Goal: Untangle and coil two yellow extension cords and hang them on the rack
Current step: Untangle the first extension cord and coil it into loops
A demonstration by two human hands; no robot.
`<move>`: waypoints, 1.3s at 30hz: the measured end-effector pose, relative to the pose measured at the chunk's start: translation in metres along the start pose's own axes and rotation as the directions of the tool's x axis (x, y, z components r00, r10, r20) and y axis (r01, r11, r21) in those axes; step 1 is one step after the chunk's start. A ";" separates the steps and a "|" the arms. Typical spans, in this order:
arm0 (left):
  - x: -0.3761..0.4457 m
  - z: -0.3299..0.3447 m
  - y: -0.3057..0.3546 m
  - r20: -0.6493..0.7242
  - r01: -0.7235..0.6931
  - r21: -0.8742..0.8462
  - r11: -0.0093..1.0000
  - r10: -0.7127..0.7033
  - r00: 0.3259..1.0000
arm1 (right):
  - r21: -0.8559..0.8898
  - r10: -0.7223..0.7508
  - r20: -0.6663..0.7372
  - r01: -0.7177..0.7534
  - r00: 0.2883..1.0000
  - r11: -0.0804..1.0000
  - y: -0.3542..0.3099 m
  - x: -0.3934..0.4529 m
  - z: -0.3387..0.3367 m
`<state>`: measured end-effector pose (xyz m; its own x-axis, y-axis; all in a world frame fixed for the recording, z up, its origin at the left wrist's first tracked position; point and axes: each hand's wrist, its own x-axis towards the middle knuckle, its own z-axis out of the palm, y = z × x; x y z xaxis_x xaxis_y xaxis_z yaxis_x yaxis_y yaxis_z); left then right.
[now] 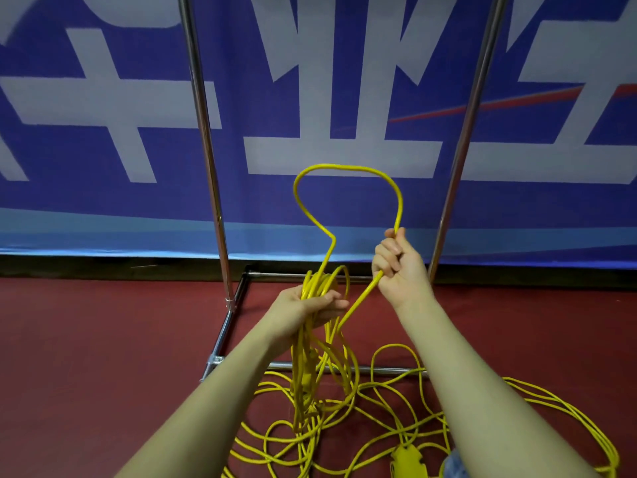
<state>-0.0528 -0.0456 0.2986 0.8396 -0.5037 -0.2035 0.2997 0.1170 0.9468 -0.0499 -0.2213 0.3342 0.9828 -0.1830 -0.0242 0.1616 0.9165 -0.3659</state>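
Cord (348,167) arcs up between my hands in front of the rack (206,146). My left hand (310,305) is wrapped round a bundle of coils (320,281); my right hand (396,263) is fisted on the single strand. More cord lies tangled on the red floor (86,339) near me, a socket block (408,460) at near right.

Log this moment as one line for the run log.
step: coiling | left hand: holds coiled loops | right hand: grips yellow cord, forming loop | floor: tangled cord | rack: nothing hung
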 end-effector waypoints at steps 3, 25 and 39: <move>-0.002 0.006 -0.002 0.071 0.017 0.031 0.999 -0.019 0.997 | 0.133 0.003 0.040 -0.008 0.999 0.991 -0.002 -0.001 0.001; 0.003 0.019 0.013 -0.121 -0.047 -0.086 0.995 0.036 0.992 | -0.859 -0.109 -0.183 -0.105 0.977 0.501 0.020 -0.015 -0.004; -0.001 0.011 0.011 -0.185 -0.126 -0.039 0.991 0.117 0.976 | -0.843 -0.240 -0.232 -0.072 0.943 0.534 0.038 -0.020 0.005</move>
<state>-0.0557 -0.0534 0.3122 0.9380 -0.3198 -0.1335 0.2084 0.2126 0.9547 -0.0631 -0.1810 0.3257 0.8668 -0.4752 -0.1509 -0.0593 0.2024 -0.9775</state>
